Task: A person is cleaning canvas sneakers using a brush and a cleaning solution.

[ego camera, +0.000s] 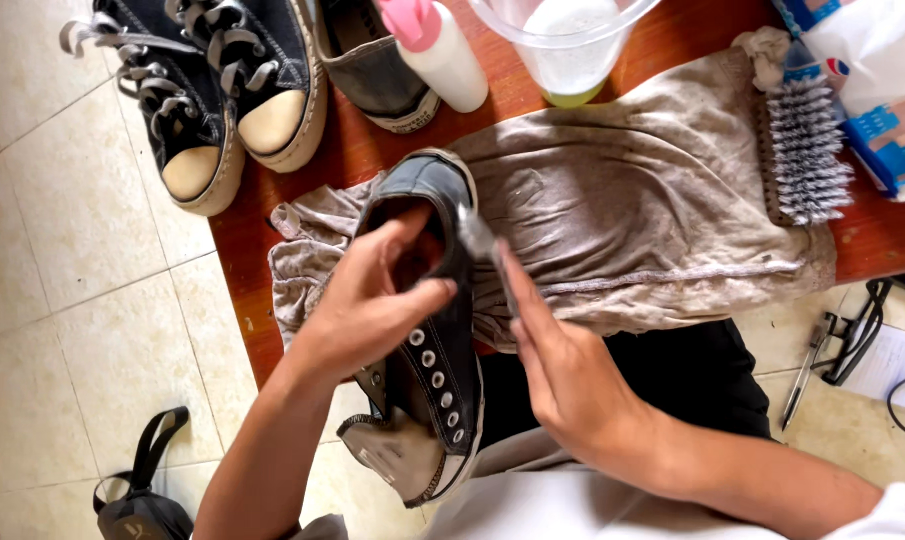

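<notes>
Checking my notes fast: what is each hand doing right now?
Left hand: closed on the grey sneaker, fingers inside its opening.
Right hand: grip on a small grey tool at the shoe.

dark matt canvas shoe (435, 345) with shiny metal eyelets, rubber sole edge; grubby grey-beige cloth (633, 215), soft, creased; glossy red-brown wood table (353, 150); stiff-bristled brush (806, 150) far right; clear plastic jug (568, 40); smooth pale floor tiles (83, 300)

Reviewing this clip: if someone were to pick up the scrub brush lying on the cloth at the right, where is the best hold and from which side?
Probably the scrub brush is best gripped by its long wooden back, coming from its left edge over the grey cloth. It lies on its side with bristles fanning right, and packaging crowds that side, so the flat back is the firm, reachable part.
</notes>
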